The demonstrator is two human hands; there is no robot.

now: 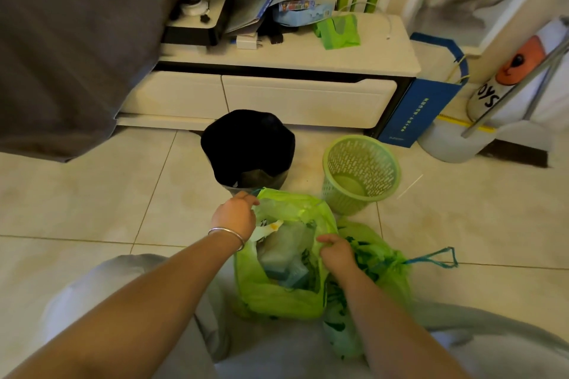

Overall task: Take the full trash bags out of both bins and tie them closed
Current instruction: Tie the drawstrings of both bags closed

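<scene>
An open green trash bag [277, 301] full of rubbish stands on the floor between my knees. My left hand [235, 214] grips its far left rim. My right hand [337, 251] pinches the right rim. A second green trash bag [389, 261] lies just right of it, its mouth drawn tight with a blue drawstring [437, 258] sticking out. Behind them stand two bins: a black bin [248, 148] with a dark liner, and a green mesh bin [360, 172] with nothing inside.
A low white cabinet [277, 86] with clutter and a roll of green bags [337, 31] runs along the back. A grey bedcover [61, 55] hangs at the left. A blue paper bag [421, 101] and a white toy container [517, 77] stand at the right.
</scene>
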